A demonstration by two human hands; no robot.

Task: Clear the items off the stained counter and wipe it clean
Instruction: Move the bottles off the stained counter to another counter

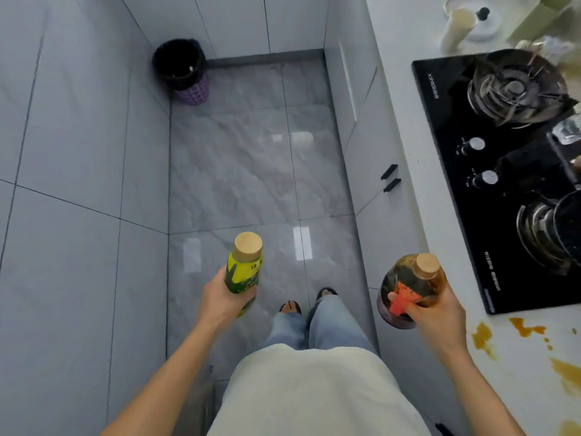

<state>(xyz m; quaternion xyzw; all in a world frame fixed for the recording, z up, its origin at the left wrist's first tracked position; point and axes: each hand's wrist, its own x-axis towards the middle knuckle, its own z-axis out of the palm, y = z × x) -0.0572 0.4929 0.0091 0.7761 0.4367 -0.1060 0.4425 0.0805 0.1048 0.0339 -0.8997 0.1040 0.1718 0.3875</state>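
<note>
My left hand (220, 298) grips a green-and-yellow bottle (244, 269) with a tan cap, held upright over the floor. My right hand (435, 313) grips a round brown bottle (408, 286) with an orange label and a tan cap, just left of the counter's edge. The white counter (405, 89) runs along the right side. Orange-brown stains (484, 339) spread over its near end, right of my right hand.
A black gas hob (490, 146) with two burners is set into the counter. Pale containers (457, 26) stand at its far end. A black-lined purple bin (182, 70) sits in the far floor corner. Grey tiled wall on the left, glossy floor between.
</note>
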